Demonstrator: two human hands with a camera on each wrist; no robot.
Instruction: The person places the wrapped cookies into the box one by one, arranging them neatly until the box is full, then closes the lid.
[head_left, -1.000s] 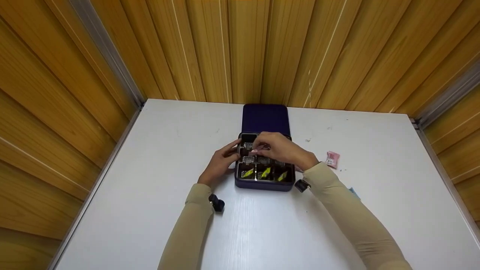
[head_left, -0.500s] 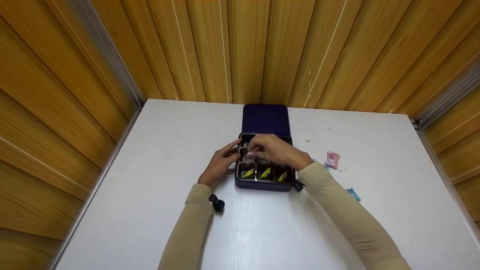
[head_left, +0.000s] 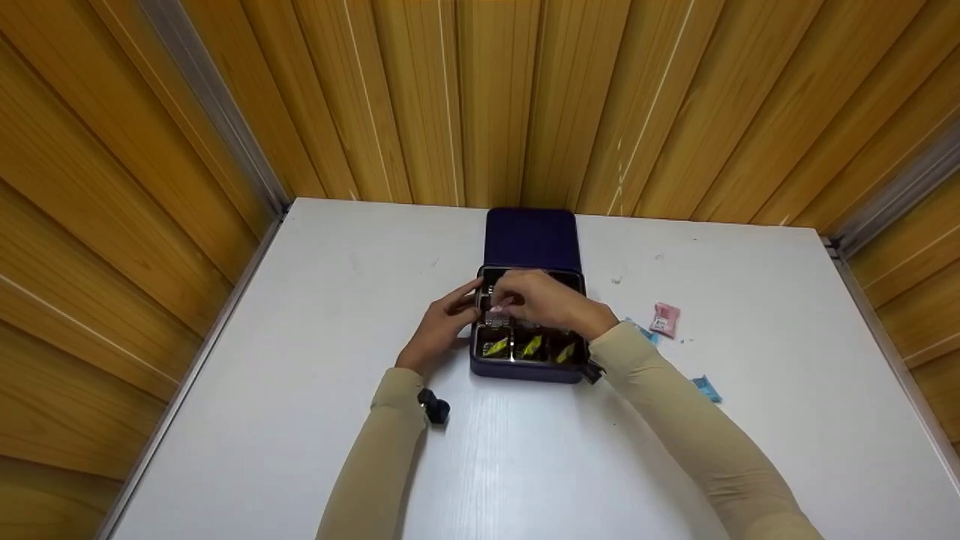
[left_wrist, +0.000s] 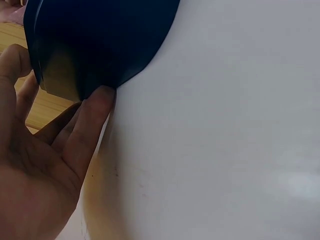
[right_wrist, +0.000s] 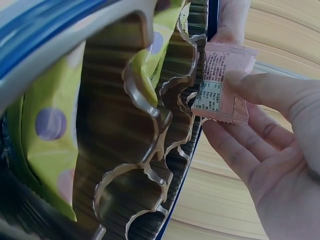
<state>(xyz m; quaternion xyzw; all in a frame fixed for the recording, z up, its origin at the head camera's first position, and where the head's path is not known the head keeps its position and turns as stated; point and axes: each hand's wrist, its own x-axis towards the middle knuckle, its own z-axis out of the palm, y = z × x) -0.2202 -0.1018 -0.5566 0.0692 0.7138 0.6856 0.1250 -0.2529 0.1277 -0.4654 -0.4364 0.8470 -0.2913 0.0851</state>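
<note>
A dark blue box (head_left: pixel 529 370) stands with its lid (head_left: pixel 531 238) folded back, its inside split into several compartments. Yellow-green packets (head_left: pixel 532 346) with purple dots sit in the front row. My left hand (head_left: pixel 441 326) touches the box's left side; in the left wrist view its fingertips (left_wrist: pixel 104 92) press on the blue wall. Over the left part of the middle row, my right hand (head_left: pixel 547 301) pinches a small pink packet (right_wrist: pixel 215 65) by thumb and fingers. In the right wrist view that packet has printed text and crimped ends, at the compartment rims.
Right of the box on the white table (head_left: pixel 765 315) lie another pink packet (head_left: pixel 665 319) and two blue packets, one farther right (head_left: pixel 706 388) and one (head_left: pixel 643 331) partly behind the right wrist. Wood-patterned walls (head_left: pixel 495 105) enclose the table at the back and sides.
My right hand has shifted slightly left over the box with the pink packet, uncovering the blue packets on the table. The left hand has stayed in place.
</note>
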